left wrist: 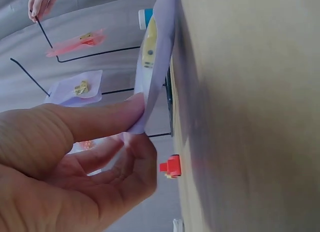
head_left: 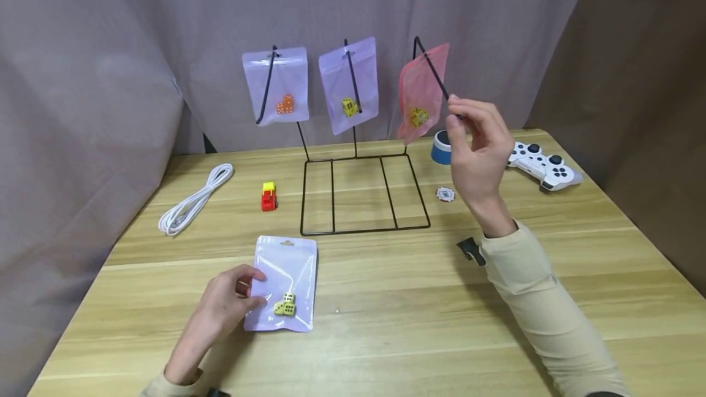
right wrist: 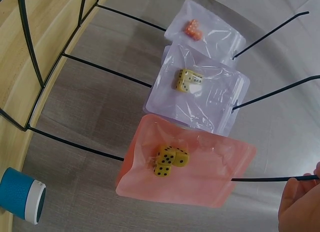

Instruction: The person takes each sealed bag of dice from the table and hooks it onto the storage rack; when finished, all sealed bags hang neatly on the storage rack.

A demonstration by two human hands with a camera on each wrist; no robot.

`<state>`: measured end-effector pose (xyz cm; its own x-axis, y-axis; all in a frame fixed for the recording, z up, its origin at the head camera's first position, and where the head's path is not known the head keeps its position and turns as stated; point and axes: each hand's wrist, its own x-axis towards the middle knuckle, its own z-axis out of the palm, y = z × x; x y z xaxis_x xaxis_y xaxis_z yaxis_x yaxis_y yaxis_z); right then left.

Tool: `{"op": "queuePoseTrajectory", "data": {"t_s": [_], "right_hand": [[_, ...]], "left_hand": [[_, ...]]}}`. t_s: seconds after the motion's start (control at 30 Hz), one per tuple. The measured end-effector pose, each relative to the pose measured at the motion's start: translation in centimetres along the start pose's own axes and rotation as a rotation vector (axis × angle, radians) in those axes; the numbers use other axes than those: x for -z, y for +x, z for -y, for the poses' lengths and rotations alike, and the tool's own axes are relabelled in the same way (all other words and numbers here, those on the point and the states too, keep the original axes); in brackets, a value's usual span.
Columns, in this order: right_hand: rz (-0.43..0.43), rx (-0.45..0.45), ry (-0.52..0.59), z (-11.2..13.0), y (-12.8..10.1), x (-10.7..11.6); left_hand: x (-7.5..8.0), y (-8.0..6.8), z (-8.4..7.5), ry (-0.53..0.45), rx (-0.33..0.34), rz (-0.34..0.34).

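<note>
Pink bag (head_left: 421, 94) with yellow dice hangs on the rack's right hook (head_left: 438, 78). Our right hand (head_left: 478, 146) pinches that hook's tip. Our left hand (head_left: 220, 305) pinches the edge of a purple bag (head_left: 287, 277) lying flat on the table (head_left: 386, 299), near the rack (head_left: 361, 192).

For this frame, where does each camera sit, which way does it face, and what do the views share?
Head: above the table, looking forward and down at the wire rack; both hands and sleeves show.
Left wrist: beside the left hand, looking along the tabletop; its fingers pinch the purple pouch.
Right wrist: by the right hand, facing the hanging pouches; only fingertips show at a rack hook.
Shared: all three show the pink pouch.
</note>
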<state>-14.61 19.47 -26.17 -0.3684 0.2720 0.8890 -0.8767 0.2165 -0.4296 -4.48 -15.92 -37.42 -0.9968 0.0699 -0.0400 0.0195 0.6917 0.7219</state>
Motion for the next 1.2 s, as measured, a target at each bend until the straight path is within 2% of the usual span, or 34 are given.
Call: {"op": "queuePoseTrajectory", "data": {"t_s": [0.13, 0.4, 0.7, 0.87, 1.03, 1.2], "right_hand": [[0.003, -0.001, -0.006, -0.1, 0.0, 0.0], [-0.001, -0.003, 0.005, 0.0, 0.1, 0.1], [-0.004, -0.013, -0.002, 0.0, 0.1, 0.1], [-0.008, -0.006, 0.015, -0.2, 0.0, 0.0], [-0.008, 0.000, 0.019, -0.1, 0.1, 0.0], [-0.004, 0.015, 0.007, -0.1, 0.1, 0.0]], "left_hand": [[0.2, 0.3, -0.3, -0.014, -0.072, -0.059], [1.1, 1.3, -1.6, -0.069, -0.258, -0.196], [3.3, 2.2, -5.1, -0.197, -0.412, -0.364], [4.1, 2.6, -6.9, -0.283, -0.490, -0.433], [4.4, 2.7, -7.9, -0.316, -0.534, -0.474], [4.5, 3.0, -8.3, -0.341, -0.519, -0.496]]}}
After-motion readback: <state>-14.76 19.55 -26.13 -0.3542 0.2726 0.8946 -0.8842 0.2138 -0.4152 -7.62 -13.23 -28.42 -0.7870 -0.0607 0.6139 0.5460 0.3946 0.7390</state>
